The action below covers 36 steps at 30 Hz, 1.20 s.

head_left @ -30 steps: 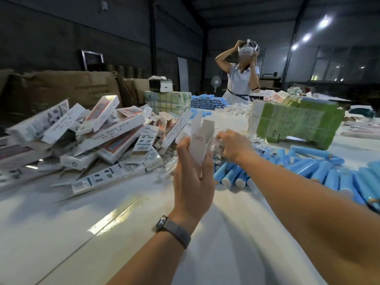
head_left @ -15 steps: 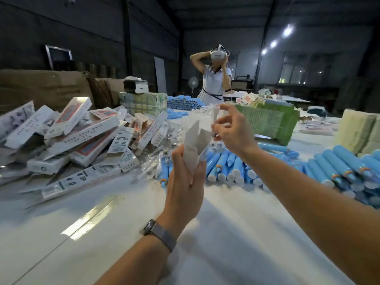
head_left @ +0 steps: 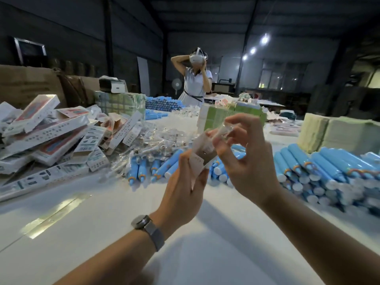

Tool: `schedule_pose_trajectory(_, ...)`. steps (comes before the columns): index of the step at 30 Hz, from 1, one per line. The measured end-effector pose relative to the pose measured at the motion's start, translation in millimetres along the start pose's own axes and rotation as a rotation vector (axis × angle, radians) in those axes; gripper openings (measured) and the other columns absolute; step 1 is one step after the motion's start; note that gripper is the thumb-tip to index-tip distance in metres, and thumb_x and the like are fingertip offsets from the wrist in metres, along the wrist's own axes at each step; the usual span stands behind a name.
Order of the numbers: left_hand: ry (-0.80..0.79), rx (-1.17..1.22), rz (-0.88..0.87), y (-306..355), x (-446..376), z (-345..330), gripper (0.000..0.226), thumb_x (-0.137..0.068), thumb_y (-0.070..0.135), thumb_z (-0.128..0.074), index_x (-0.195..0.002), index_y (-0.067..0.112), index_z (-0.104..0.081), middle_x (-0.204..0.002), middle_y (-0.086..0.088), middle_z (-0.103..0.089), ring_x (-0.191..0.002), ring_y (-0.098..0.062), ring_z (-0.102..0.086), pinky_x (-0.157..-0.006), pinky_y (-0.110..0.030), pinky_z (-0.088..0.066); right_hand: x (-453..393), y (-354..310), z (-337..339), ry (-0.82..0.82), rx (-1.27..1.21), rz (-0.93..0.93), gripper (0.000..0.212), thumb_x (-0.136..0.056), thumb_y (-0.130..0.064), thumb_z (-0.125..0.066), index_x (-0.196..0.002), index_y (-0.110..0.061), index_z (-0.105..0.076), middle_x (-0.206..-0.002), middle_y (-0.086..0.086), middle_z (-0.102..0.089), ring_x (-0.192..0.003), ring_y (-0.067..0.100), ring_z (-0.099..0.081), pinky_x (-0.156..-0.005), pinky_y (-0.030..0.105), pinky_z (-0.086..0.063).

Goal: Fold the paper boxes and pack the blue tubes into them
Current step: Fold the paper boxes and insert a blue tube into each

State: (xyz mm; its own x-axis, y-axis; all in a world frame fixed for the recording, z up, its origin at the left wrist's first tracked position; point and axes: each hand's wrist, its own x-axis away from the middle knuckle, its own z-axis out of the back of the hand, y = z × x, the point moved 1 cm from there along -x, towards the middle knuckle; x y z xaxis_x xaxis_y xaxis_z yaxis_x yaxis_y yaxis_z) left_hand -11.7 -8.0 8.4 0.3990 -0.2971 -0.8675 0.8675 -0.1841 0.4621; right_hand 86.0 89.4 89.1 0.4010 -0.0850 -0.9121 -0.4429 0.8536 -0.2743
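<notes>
My left hand [head_left: 183, 188] grips a small white paper box [head_left: 200, 155], held upright above the white table [head_left: 123, 233] with its open top flaps facing up. Just above and right of the box, my right hand [head_left: 244, 161] pinches a small clear plastic packet [head_left: 223, 129] at the box's open end. Blue tubes [head_left: 320, 169] with white caps lie in a large pile on the right, and a smaller group of blue tubes [head_left: 156, 167] lies behind my hands.
A heap of packed white boxes [head_left: 47, 136] fills the left side. Clear plastic packets [head_left: 162, 140] are strewn mid-table. Green bundles [head_left: 224, 116] and pale bundles [head_left: 337, 134] stand behind. A person wearing a headset [head_left: 195, 83] stands at the far end.
My right hand came back from the packets on the table, rose, and now holds a clear packet at the box's open top. The view has shifted toward the tube pile.
</notes>
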Motion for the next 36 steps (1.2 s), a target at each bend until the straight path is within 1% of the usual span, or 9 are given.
schedule_pose_trajectory(4,-0.011,0.038,0.03,13.1,-0.2,-23.6,0.024,-0.098,0.017,-0.048,-0.095,0.036,-0.034,-0.087,0.038,-0.053,-0.073,0.011,-0.052,-0.063,-0.005,-0.035,8.4,27.3,17.3,0.032,0.232,0.1,0.03,-0.09,-0.016,-0.065,-0.115,-0.022,-0.049,-0.105,-0.012,-0.055,-0.089,-0.004,-0.047,-0.081,0.01,-0.037)
schedule_pose_trajectory(7,-0.043,0.034,0.04,15.7,-1.7,-33.2,0.022,-0.098,0.022,-0.049,-0.096,0.039,-0.035,-0.084,0.035,-0.056,-0.069,0.009,-0.054,-0.06,-0.006,-0.037,9.7,39.9,26.6,-0.014,0.29,0.117,0.023,-0.092,-0.016,-0.064,-0.113,-0.014,-0.056,-0.106,-0.023,-0.045,-0.095,0.005,-0.048,-0.081,0.014,-0.035)
schedule_pose_trajectory(12,0.001,0.008,0.049,11.8,-1.7,-30.5,0.025,-0.097,0.029,-0.05,-0.095,0.049,-0.034,-0.085,0.032,-0.058,-0.068,0.004,-0.055,-0.057,-0.007,-0.037,11.5,43.3,29.6,-0.037,0.291,0.185,0.016,-0.091,-0.011,-0.067,-0.105,-0.007,-0.062,-0.102,0.0,-0.062,-0.091,0.016,-0.056,-0.074,0.025,-0.043)
schedule_pose_trajectory(16,-0.007,0.051,0.026,9.2,-1.5,-26.4,0.014,-0.096,0.034,-0.045,-0.092,0.034,-0.031,-0.083,0.033,-0.052,-0.067,0.001,-0.05,-0.058,-0.011,-0.038,12.2,40.1,24.5,-0.059,0.304,0.217,0.01,-0.091,-0.014,-0.068,-0.097,-0.005,-0.068,-0.098,0.004,-0.065,-0.088,0.022,-0.06,-0.072,0.032,-0.049)
schedule_pose_trajectory(22,-0.06,0.056,-0.025,11.1,-1.1,-22.0,0.016,-0.095,0.036,-0.043,-0.096,0.04,-0.028,-0.088,0.03,-0.053,-0.071,-0.001,-0.051,-0.06,-0.011,-0.039,13.6,35.4,27.0,-0.281,0.351,0.111,0.038,-0.097,-0.038,-0.046,-0.095,-0.011,-0.072,-0.11,0.006,-0.063,-0.097,0.027,-0.057,-0.076,0.044,-0.048)
schedule_pose_trajectory(25,-0.083,0.131,-0.019,10.5,-0.9,-18.9,0.022,-0.096,0.032,-0.045,-0.11,0.038,-0.029,-0.104,0.031,-0.055,-0.086,0.004,-0.058,-0.073,-0.011,-0.043,12.1,32.7,25.9,-0.324,0.217,0.088,0.026,-0.096,-0.031,-0.053,-0.101,-0.013,-0.07,-0.11,0.002,-0.061,-0.098,0.023,-0.058,-0.079,0.042,-0.049)
schedule_pose_trajectory(29,-0.054,0.3,0.04,10.5,0.2,-12.9,0.043,-0.097,0.03,-0.05,-0.131,0.037,-0.023,-0.122,-0.002,-0.061,-0.104,-0.018,-0.068,-0.081,-0.031,-0.057,15.2,37.6,23.1,-0.319,-0.017,-0.024,0.027,-0.09,-0.011,-0.063,-0.115,-0.022,-0.06,-0.109,-0.007,-0.059,-0.093,0.014,-0.061,-0.073,0.035,-0.056)
schedule_pose_trajectory(33,-0.043,0.299,0.092,10.7,-1.7,-7.7,0.048,-0.095,0.035,-0.051,-0.134,0.042,-0.025,-0.121,0.004,-0.062,-0.105,-0.018,-0.068,-0.078,-0.025,-0.057,19.4,41.8,17.2,-0.277,-0.246,-0.203,0.047,-0.086,-0.019,-0.068,-0.114,-0.05,-0.046,-0.104,-0.018,-0.058,-0.086,0.015,-0.065,-0.074,0.038,-0.058)
schedule_pose_trajectory(36,-0.065,0.303,0.069,10.5,-1.6,-6.8,0.042,-0.098,0.03,-0.048,-0.135,0.04,-0.033,-0.118,0.01,-0.065,-0.103,-0.019,-0.069,-0.077,-0.029,-0.057,24.1,43.7,11.6,-0.221,-0.383,-0.27,0.053,-0.083,-0.018,-0.072,-0.115,-0.052,-0.045,-0.101,-0.019,-0.056,-0.081,0.015,-0.063,-0.073,0.037,-0.059)
